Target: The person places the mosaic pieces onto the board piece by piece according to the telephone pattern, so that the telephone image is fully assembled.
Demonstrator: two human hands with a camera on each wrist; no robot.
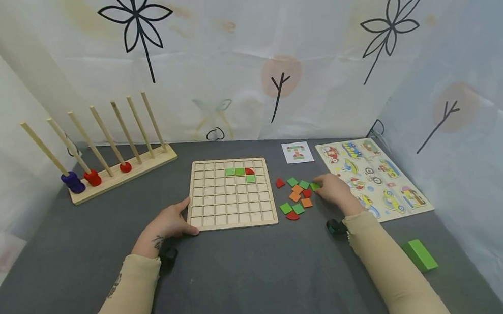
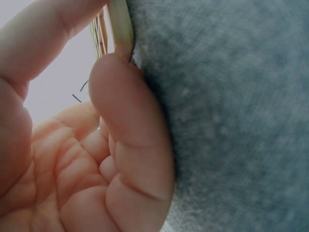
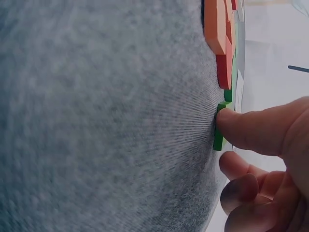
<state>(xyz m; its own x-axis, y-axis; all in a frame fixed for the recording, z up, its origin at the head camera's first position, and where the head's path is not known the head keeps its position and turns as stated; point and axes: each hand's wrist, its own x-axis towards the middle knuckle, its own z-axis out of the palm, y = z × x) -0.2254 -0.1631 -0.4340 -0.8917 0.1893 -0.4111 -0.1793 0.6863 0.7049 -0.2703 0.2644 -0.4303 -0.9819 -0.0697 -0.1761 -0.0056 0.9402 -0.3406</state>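
A pale wooden grid board (image 1: 235,219) lies flat, with three green tiles (image 1: 240,171) and a red rounded tile (image 1: 249,171) in its upper cells. At its lower left corner, my left hand (image 1: 172,222) touches the edge with thumb and forefinger extended. In the left wrist view the thumb (image 2: 130,106) meets the board's side (image 2: 120,26). My right hand (image 1: 334,192) pinches a green tile (image 3: 220,126) low at the tabletop, the thumb against its near side. Beside it lie loose orange tiles (image 1: 306,203), red tiles (image 1: 292,216) and green tiles (image 1: 286,208).
Behind the loose tiles lies a pattern card (image 1: 297,158). A picture puzzle board (image 1: 392,178) is right of my right hand, and a green block (image 1: 420,255) sits nearer. At the back left stands a wooden peg rack (image 1: 152,160) with several coloured rings.
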